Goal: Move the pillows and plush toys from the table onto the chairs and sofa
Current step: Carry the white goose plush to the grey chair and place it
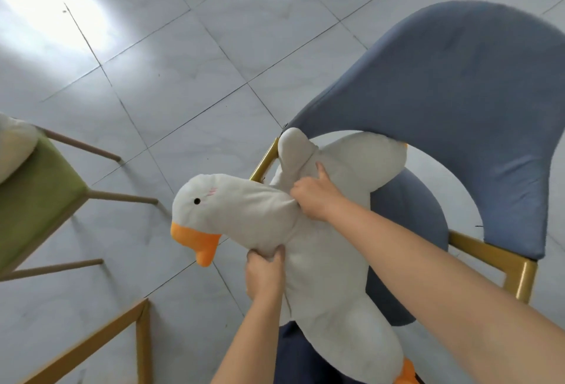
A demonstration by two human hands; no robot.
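nearest, the left hand (263, 272) has its grip pinched shut on loose fabric under the neck of the white plush goose (321, 249). just beyond, the right hand (315, 197) grips a bunched fold by the neck and wing. the goose is held over the seat of the blue chair (477, 84), its orange beak pointing left. further left stands a green chair (33, 194) on the tiled floor (183, 56).
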